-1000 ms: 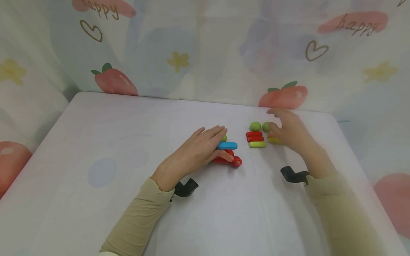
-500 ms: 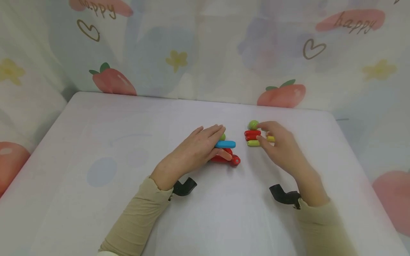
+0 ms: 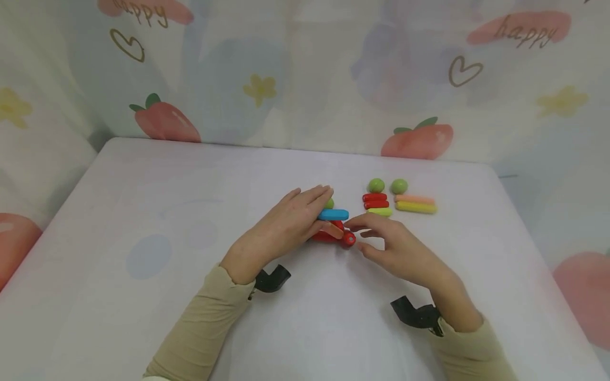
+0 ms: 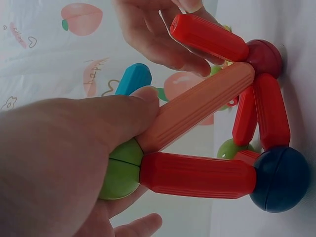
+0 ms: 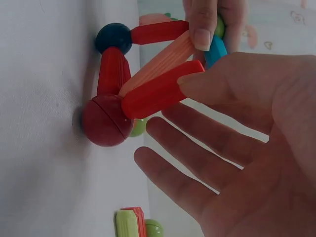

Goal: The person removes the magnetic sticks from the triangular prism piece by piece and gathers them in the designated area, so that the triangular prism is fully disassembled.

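So the white table point(image 3: 143, 222) was the biggest thing, and the toy frame point(image 3: 335, 227) of sticks and balls stood near its middle, only partly built. The left hand point(image 3: 286, 225) lay over the frame, fingers mostly straight, with the thumb point(image 4: 123, 106) pressing the top end of the peach stick point(image 4: 197, 106) beside a green ball point(image 4: 121, 170). The right hand point(image 3: 391, 246) reached in from the other side, fingers spread apart, and the thumb tip touched the loose end of a red stick point(image 5: 160, 91). I could not tell if that hand really gripped it. This red stick stuck up from the dark red ball point(image 5: 103, 121) and its top end did not seem joined to anything yet. Down low, other red sticks already linked that ball, a dark blue ball point(image 4: 279, 177) and the green ball, so the bottom looked done. A blue stick point(image 3: 333, 214) sat up by the left fingers. Spare parts lay in a neat group just behind: two green balls point(image 3: 387, 186), two short red sticks point(image 3: 375, 200), a lime stick point(image 3: 379, 211), a long peach stick point(image 3: 414, 199) and a yellow stick point(image 3: 415, 207). I think there was plenty left to add.
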A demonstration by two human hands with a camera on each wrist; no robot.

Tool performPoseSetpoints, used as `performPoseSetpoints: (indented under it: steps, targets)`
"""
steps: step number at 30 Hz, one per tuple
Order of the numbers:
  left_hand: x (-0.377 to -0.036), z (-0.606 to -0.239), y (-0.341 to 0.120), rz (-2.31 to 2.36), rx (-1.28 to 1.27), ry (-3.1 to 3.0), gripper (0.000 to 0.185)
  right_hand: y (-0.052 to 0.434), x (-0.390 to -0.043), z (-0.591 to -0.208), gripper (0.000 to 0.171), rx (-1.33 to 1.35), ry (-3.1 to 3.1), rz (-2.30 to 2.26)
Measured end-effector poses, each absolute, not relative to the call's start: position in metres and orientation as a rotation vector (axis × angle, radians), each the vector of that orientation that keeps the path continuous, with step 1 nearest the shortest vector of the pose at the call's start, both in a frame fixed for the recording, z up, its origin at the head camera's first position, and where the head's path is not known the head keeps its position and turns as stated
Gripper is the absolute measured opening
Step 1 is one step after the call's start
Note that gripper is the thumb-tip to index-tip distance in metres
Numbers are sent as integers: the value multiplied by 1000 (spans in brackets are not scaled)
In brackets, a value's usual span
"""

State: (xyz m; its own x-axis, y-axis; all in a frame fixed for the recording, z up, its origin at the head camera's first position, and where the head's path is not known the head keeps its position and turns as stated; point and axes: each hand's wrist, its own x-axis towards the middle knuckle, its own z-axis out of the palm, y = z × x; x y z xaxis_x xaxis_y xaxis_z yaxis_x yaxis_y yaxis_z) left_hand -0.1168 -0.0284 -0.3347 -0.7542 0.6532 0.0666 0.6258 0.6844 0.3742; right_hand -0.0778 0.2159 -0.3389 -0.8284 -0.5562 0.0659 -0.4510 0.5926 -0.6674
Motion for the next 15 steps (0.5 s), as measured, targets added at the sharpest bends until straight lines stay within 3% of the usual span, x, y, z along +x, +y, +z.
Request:
performPoseSetpoints:
  steps: [15]
  targets:
    - [-117, -335, -28, 608, 1071, 2813, 68, 212, -80, -346, 32, -882, 2633, -1092]
